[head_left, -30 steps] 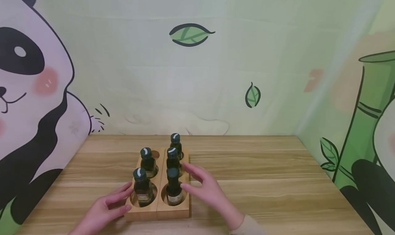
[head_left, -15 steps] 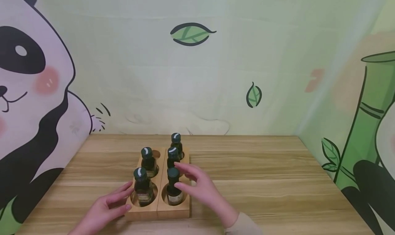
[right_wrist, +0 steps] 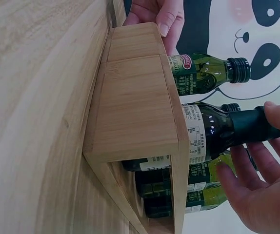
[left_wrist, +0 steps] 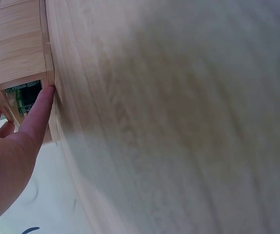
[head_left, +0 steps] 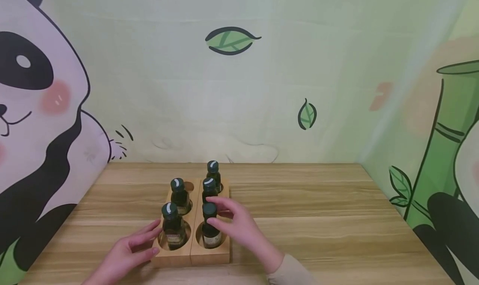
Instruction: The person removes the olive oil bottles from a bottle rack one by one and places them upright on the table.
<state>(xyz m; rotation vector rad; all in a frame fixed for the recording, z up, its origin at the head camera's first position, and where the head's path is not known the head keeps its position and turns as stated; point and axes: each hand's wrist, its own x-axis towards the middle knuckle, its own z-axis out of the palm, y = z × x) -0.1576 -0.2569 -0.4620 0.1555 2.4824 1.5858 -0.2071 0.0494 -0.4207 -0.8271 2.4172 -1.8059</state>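
On the table stands a light wooden bottle rack (head_left: 209, 258), in two blocks side by side, with several small dark green bottles upright in its round holes. My right hand (head_left: 239, 223) is at the near right bottle (head_left: 211, 238), thumb in front of its neck and fingers behind its dark cap. In the right wrist view this bottle's white label (right_wrist: 197, 134) shows, its base still inside the rack. My left hand (head_left: 129, 249) rests against the rack's near left corner, fingers straight along the side (left_wrist: 38, 109). Beside it stands the near left bottle (head_left: 174, 235).
Two more bottles stand behind in the right row, and another bottle (head_left: 180, 200) in the left row. A bare round hole (head_left: 188, 187) shows at the left row's far end. Behind the wood-grain table (head_left: 307, 206) hangs a panda-printed backdrop (head_left: 232, 98).
My right hand has moved left from the rack's right side to the near right bottle's cap and neck. The left hand, rack and bottles have stayed put.
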